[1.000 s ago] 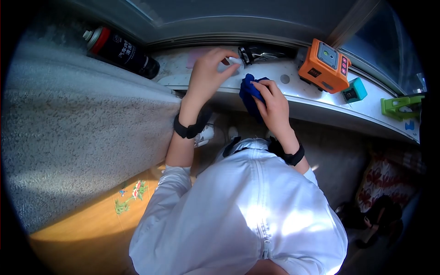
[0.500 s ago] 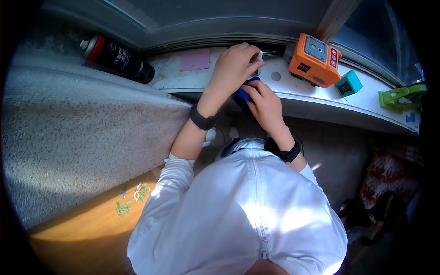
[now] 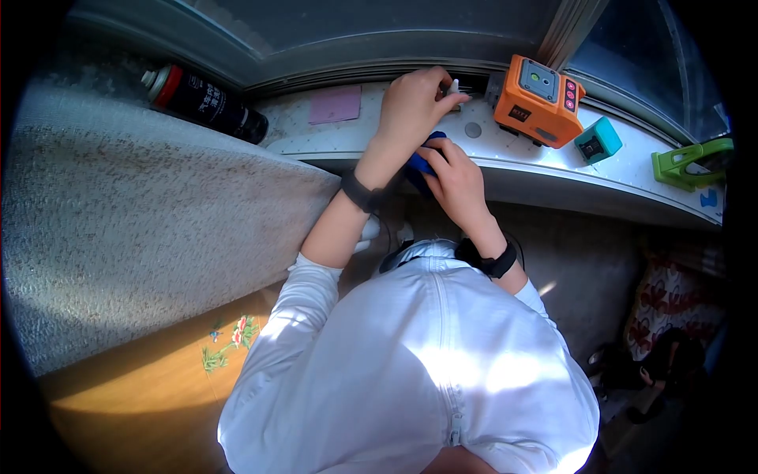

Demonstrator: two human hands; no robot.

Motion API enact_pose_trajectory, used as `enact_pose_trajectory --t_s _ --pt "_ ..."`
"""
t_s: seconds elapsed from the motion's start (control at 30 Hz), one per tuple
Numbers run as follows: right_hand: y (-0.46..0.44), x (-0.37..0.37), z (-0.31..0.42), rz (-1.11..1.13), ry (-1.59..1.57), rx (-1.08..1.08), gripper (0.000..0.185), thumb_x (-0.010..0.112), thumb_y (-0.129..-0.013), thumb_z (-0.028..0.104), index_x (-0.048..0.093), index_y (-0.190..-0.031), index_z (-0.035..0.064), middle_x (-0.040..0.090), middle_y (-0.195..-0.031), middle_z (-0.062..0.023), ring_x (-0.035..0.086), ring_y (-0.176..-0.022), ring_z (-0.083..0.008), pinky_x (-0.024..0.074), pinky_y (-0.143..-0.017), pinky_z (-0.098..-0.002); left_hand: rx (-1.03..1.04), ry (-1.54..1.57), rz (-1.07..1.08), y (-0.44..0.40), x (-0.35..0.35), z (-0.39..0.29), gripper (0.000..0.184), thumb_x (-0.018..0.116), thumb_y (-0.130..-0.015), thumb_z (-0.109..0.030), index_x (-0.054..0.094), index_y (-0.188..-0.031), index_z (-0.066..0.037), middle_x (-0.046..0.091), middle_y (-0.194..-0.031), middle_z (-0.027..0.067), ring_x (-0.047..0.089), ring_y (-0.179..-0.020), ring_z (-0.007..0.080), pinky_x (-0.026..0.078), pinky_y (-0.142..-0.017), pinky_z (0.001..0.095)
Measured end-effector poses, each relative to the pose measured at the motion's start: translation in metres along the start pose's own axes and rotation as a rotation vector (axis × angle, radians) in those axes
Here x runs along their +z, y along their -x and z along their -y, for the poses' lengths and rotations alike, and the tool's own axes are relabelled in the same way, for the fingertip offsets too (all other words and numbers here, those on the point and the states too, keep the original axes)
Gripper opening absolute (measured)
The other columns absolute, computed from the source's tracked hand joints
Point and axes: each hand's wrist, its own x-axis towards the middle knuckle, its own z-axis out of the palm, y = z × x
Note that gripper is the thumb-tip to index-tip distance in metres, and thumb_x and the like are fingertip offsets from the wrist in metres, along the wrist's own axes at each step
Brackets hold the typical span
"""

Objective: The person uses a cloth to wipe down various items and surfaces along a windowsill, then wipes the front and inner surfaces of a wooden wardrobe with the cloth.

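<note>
My left hand (image 3: 417,103) is over the white sill (image 3: 300,142), its thumb and fingers pinched on a small white object (image 3: 454,87) whose shape is mostly hidden. Just below and to the right, my right hand (image 3: 456,180) grips a dark blue cloth (image 3: 426,162) at the sill's front edge. The cloth is partly covered by both hands. Behind my left hand's fingertips a dark object (image 3: 474,84) shows only in part. An orange device (image 3: 538,101) stands to the right of my hands, with a round grey spot (image 3: 473,129) on the sill between them.
A black spray can (image 3: 207,103) with a red band lies at the left, near a pink paper square (image 3: 335,104). Right of the orange device are a teal box (image 3: 598,141) and a green tool (image 3: 692,164). A grey textured curtain (image 3: 158,229) hangs at the left.
My left hand has moved right with the white object, uncovering the pink paper and covering most of the dark object. My right hand has shifted slightly left, still gripping the cloth.
</note>
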Motion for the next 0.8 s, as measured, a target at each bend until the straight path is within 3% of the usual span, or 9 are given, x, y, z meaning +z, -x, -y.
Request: enact_pose_trajectory --t_s 0.37,0.57,0.67,0.8 --pt "0.0 0.002 0.002 -0.01 0.008 0.009 0.038 0.068 -0.073 0.002 0.059 -0.11 0.0096 0.055 -0.106 -0.01 0.059 -0.094 -0.0293 0.051 -0.077 -0.035 -0.055 0.049 0.001 0.003 -0.002 0.0 0.043 0.08 -0.07 -0.036 0.067 -0.094 -0.003 0.063 -0.065 0.0069 0.061 -0.058 0.0168 0.047 -0.054 0.0256" --pt "0.001 0.003 0.001 -0.013 0.006 0.005 0.038 0.068 -0.074 0.002 0.059 -0.11 0.0095 0.056 -0.107 -0.0097 0.06 -0.094 -0.0291 0.0512 -0.077 -0.0349 -0.13 0.072 -0.248 0.026 -0.033 0.015 0.036 0.08 -0.071 -0.03 0.069 -0.094 -0.005 0.064 -0.074 0.0071 0.061 -0.061 0.0174 0.047 -0.056 0.0272" --pt "0.0 0.004 0.001 -0.024 0.01 0.014 0.037 0.068 -0.075 0.003 0.06 -0.11 0.0095 0.056 -0.107 -0.0093 0.06 -0.093 -0.0285 0.051 -0.077 -0.0343 -0.222 -0.193 -0.239 0.048 -0.059 0.053 0.034 0.079 -0.071 -0.028 0.07 -0.093 -0.004 0.066 -0.085 0.01 0.062 -0.069 0.0223 0.05 -0.064 0.0317" --pt "-0.001 0.004 0.002 -0.026 0.022 0.011 0.039 0.069 -0.074 0.002 0.06 -0.11 0.0106 0.056 -0.106 -0.0085 0.06 -0.094 -0.0271 0.0512 -0.076 -0.0335 -0.116 -0.384 -0.16 0.064 -0.068 0.076 0.036 0.076 -0.073 -0.029 0.07 -0.094 -0.001 0.067 -0.095 0.0133 0.062 -0.083 0.0293 0.05 -0.076 0.0382"
